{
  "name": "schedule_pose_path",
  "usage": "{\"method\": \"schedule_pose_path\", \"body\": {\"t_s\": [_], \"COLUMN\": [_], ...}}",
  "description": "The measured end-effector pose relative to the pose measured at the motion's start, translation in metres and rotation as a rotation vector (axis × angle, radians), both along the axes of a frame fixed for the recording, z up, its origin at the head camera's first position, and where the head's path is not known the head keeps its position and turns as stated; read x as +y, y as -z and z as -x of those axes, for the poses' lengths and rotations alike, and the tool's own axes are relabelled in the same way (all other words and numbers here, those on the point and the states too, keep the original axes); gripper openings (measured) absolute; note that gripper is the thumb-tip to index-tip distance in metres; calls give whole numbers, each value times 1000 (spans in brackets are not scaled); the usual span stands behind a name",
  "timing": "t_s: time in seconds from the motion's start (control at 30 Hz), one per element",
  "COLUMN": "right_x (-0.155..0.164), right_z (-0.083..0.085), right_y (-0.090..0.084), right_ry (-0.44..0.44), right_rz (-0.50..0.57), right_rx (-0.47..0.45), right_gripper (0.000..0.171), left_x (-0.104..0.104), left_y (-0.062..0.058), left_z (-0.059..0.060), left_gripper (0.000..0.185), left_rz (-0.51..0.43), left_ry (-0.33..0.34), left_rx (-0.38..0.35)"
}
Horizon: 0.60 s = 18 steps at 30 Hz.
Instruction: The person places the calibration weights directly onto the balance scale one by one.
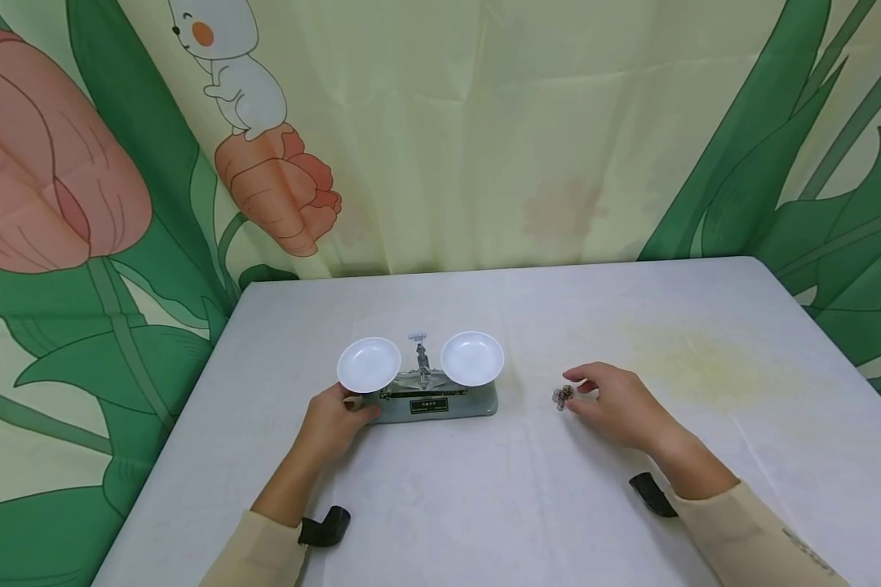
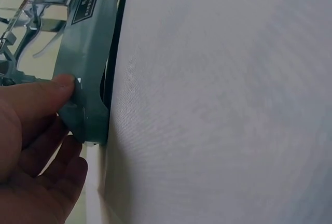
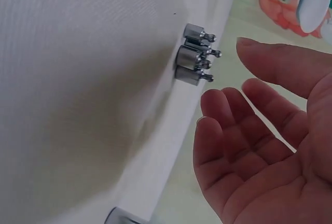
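Observation:
A grey-green balance scale (image 1: 455, 403) stands mid-table with a left white pan (image 1: 369, 364) and a right white pan (image 1: 472, 357), both empty. My left hand (image 1: 334, 420) is at the left end of its base. In the left wrist view the thumb tip (image 2: 66, 85) presses on the base's (image 2: 88, 53) front corner, while the other fingers (image 2: 52, 177) lie relaxed beside it. Three small metal weights (image 1: 562, 397) stand clustered to the right of the scale. My right hand (image 1: 609, 399) rests beside the weights (image 3: 194, 55) with its palm (image 3: 259, 146) open and fingers loose, touching none of them.
The white tabletop (image 1: 484, 505) has a yellowish stain (image 1: 697, 359) at the right. A tulip-printed cloth (image 1: 484, 122) hangs close behind the far edge. Black wrist mounts (image 1: 325, 526) (image 1: 652, 493) sit near both sleeves.

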State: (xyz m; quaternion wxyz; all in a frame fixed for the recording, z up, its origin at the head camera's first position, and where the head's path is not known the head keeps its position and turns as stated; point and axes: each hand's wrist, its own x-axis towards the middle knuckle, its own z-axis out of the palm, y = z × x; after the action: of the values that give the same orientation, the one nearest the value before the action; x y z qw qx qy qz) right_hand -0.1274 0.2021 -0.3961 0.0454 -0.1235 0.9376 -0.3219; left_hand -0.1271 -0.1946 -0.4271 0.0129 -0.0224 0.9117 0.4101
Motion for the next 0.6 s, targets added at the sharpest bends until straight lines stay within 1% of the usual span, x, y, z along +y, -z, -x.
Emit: {"method": "schedule_pose_path", "body": {"t_s": [0.33,0.43,0.6], "right_x": [-1,-1,-3], "right_z": [7,10,14], "right_y": [10,12,14], "right_ry": [32,24,-1], "right_rz": [-59,-64,-80], "right_rx": [-58,-60,-33], "right_gripper": [35,35,33], "left_x": [-1,-1,-1], "left_y": [-2,-1,-1], "left_z": [1,1,2], "left_gripper": [51,51,54], "left_rz": [20,29,33], "left_ry": [10,13,10], "left_rx": [-11,-14,-27]}}
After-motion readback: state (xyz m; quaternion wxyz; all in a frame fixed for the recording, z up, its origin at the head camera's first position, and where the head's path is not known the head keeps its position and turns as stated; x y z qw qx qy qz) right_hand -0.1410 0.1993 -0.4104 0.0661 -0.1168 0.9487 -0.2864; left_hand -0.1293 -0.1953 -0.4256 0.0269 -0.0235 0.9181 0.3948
